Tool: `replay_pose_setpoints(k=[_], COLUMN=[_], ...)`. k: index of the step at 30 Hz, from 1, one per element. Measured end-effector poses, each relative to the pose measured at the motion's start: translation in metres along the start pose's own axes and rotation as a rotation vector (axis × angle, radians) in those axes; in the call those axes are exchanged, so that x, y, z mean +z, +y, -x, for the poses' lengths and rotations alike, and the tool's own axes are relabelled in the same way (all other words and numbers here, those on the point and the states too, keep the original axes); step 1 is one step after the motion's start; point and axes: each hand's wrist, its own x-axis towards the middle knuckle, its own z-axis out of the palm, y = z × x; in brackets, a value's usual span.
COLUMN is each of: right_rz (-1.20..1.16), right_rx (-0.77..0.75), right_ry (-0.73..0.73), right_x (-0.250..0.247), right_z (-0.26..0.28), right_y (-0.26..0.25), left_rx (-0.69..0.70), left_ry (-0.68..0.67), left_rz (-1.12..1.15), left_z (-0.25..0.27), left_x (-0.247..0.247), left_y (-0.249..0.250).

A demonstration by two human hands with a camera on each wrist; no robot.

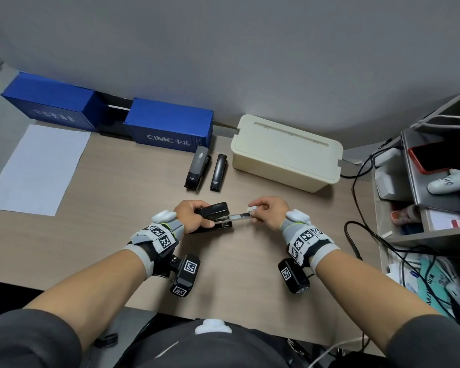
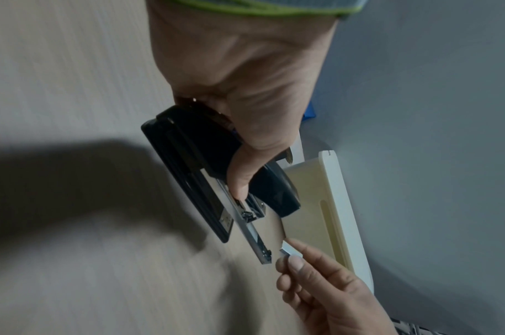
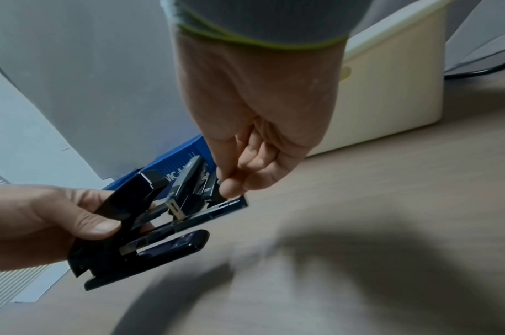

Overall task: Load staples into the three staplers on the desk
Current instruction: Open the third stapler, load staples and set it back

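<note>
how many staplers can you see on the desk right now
3. One black stapler is open in the left hand near the desk's front. A grey-topped stapler and a black one lie side by side behind it, left of the cream box.

Left hand covers the rear of the open stapler. Staple strip mostly buried in the right hand; the bench smears into blur in the right wrist view.
</note>
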Motion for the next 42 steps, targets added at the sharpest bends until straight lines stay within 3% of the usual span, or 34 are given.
replay_pose_setpoints(k=[7, 22, 28, 37, 42], right_rz=[0.227, 0.277, 0.115, 0.012, 0.03], right_rx=[-0.087, -0.066, 0.071, 0.07, -0.019], right_ry=[0.014, -0.054, 0.141, -0.045, -0.088], right_x=[0.001, 0.007, -0.002, 0.018, 0.037], right_z=[0.001, 0.003, 0.0, 0.01, 0.015], right_y=[-0.004, -0.003, -0.009, -0.034, -0.062], left_rx=[0.002, 0.018, 0.024, 0.053, 0.107], left_ry=[0.003, 0.004, 0.041, 0.171, 0.274], left_rz=[0.031, 0.095, 0.144, 0.162, 0.182], left_z=[0.004, 0.01, 0.012, 0.016, 0.02], left_x=[-0.003, -0.004, -0.006, -0.006, -0.01], left_y=[0.005, 0.008, 0.009, 0.018, 0.034])
